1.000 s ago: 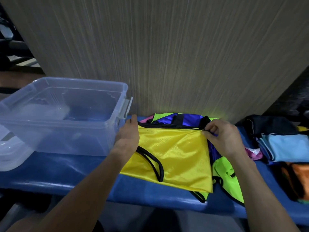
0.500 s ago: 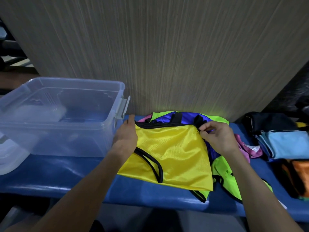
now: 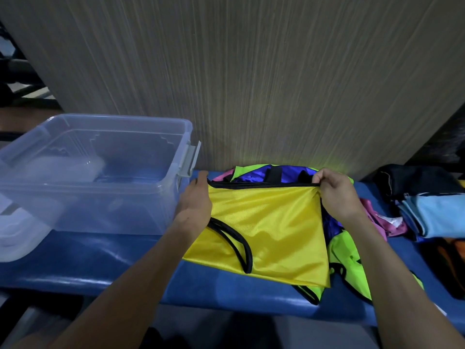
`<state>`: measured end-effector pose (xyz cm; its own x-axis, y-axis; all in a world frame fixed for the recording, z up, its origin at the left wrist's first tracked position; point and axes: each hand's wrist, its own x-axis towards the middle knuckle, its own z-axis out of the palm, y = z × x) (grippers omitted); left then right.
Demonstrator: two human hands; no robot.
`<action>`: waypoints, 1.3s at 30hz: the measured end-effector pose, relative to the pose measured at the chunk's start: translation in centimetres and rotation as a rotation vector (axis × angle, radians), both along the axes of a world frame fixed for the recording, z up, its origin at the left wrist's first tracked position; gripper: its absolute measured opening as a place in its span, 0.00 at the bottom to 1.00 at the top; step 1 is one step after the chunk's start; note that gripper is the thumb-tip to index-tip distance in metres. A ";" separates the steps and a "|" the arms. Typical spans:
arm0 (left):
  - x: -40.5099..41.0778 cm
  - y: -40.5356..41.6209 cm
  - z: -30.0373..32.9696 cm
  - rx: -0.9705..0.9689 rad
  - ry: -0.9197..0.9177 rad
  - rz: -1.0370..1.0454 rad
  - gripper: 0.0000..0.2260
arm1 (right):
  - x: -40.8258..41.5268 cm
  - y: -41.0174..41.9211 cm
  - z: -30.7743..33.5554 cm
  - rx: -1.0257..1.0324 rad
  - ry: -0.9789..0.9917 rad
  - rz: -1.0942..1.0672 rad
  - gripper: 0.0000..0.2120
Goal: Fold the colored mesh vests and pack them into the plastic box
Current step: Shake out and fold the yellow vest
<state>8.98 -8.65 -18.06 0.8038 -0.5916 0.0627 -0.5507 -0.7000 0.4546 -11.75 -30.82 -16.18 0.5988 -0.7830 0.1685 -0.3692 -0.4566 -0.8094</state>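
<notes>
Close to me is the blue bench (image 3: 105, 263). The yellow vest (image 3: 271, 222) lies on it, right in front of me, with its black strap loop near my left arm. It sits on top of a pile of other vests: a bright green vest (image 3: 349, 268) pokes out at the lower right, and a purple vest (image 3: 254, 175) shows behind the yellow one.

My left hand (image 3: 196, 200) holds the far left corner of the yellow vest. My thumb lies on top, but I cannot see my fingers under the cloth. My right hand (image 3: 337, 195) pinches the far right corner, with fingers and thumb curled tight on the black edge. The edge is pulled straight between my two hands.

To the left stands the clear plastic box (image 3: 95, 172), open on top, just beside my left hand. A clear lid (image 3: 17, 238) lies at its left.

To the right are a pink cloth (image 3: 380, 217), folded light blue cloths (image 3: 437, 212) and something dark behind them.

Farthest away is a wooden wall (image 3: 251, 79).
</notes>
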 end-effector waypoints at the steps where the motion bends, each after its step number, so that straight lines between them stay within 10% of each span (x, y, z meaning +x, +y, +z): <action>1: 0.0 0.0 0.0 0.008 -0.002 0.000 0.28 | 0.0 -0.1 0.1 -0.036 0.000 -0.033 0.17; 9: -0.1 -0.1 -0.4 0.062 -0.031 -0.033 0.29 | -1.3 2.2 0.2 -0.230 0.105 -0.212 0.07; 15: -5.8 0.5 -0.2 -0.166 -0.488 -0.290 0.12 | -4.0 4.8 0.2 0.023 0.192 -0.184 0.18; 19: -9.3 1.1 -1.0 -0.052 -0.292 -0.570 0.23 | -4.1 6.1 -0.3 0.125 0.246 -0.198 0.27; 31: -5.7 1.0 -2.8 0.038 -0.214 -0.434 0.32 | -3.7 7.2 -0.9 0.380 0.098 -0.214 0.29; 39: -4.7 0.4 -3.9 0.131 -0.138 -0.473 0.42 | -3.8 7.8 -0.4 0.542 0.024 -0.187 0.10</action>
